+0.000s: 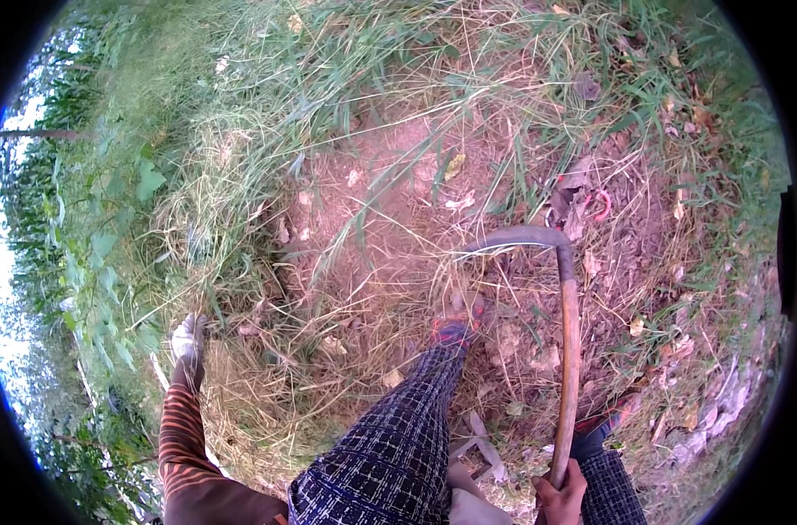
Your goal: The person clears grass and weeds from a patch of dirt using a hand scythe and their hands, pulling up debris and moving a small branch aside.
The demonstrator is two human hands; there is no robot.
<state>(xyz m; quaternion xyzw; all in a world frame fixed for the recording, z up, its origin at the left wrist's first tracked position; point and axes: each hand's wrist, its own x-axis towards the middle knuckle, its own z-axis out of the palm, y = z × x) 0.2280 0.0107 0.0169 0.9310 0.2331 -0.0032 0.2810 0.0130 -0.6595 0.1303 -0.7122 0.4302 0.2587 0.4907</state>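
My right hand (561, 492), bare, grips the lower end of the wooden handle (569, 354) of a sickle. The sickle's curved metal blade (516, 237) points left, over dry stalks and bare soil near my forward foot. At the left, my left hand (189, 335) wears a whitish glove and is curled at the edge of a heap of grass (224, 243). Green and dry stems come out beside its fingers, which are partly hidden. Striped fabric covers the left forearm.
My forward shoe (457, 325) is partly covered by stalks; the other shoe (611, 417) is at the lower right. A pink-red curved object (598, 205) lies among dead leaves. Leafy vines (103, 262) line the left side, and tall grass (372, 52) the far side.
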